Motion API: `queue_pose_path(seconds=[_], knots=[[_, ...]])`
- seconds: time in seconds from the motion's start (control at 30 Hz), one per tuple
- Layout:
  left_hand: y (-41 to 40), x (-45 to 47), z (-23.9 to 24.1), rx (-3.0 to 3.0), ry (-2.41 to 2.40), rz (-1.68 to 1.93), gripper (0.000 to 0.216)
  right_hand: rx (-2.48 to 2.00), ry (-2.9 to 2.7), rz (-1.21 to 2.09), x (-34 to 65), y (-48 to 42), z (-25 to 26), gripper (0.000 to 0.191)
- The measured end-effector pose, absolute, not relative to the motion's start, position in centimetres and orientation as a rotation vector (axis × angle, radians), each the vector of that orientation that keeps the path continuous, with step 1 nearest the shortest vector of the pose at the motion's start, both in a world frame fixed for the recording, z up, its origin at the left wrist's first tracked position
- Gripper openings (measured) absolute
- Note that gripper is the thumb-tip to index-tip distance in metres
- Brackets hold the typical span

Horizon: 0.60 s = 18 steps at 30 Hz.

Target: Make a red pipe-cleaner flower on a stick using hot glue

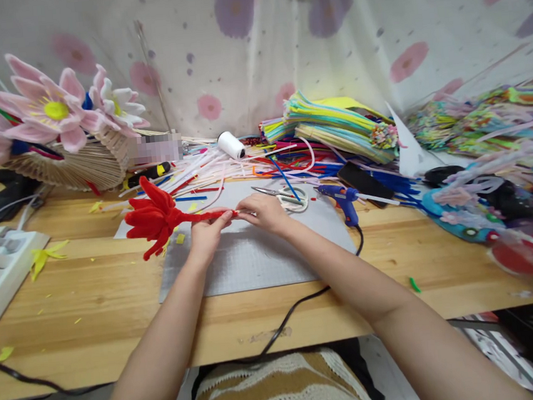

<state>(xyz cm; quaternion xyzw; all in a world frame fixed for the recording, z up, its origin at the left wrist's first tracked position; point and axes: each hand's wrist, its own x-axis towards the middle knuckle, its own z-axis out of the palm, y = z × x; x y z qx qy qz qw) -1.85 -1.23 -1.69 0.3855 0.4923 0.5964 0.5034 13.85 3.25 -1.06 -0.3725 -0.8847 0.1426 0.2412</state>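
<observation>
A red fuzzy pipe-cleaner flower (152, 214) lies sideways in the air above the grey cutting mat (253, 261), its petals pointing left. My left hand (208, 231) is closed around its red-wrapped stem. At the stem's right end, the fingers of my right hand (263, 213) pinch the tip, where a bit of red shows between the two hands. Just behind my right hand lie scissors (295, 203) with pale handles. A blue hot glue gun (342, 199) with a white glue stick rests to their right.
Pink pipe-cleaner flowers (55, 110) stand in a fan-like wooden holder at the back left. Bundles of coloured pipe cleaners (334, 124) and a white thread spool (232, 145) line the back. A white power strip (0, 269) sits left. The black cord (287, 317) crosses the front edge.
</observation>
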Motion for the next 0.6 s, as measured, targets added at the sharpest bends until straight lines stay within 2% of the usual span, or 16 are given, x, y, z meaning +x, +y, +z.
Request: queue_pose_path(seconds=[0.17,0.43,0.6], knots=[[-0.8,-3.2,-2.1,1.002,1.21,1.432,0.023,-1.036,-2.321,0.474,14.4,3.2,-1.5,0.031],[-0.2,-4.5,-3.0,1.086,1.246,1.473,0.02,-1.211,-2.087,0.448,18.7,2.3,-1.8,0.018],[-0.2,-4.2,-3.5,1.089,1.208,1.442,0.02,-1.422,-1.992,0.485,20.8,1.0,-2.8,0.026]])
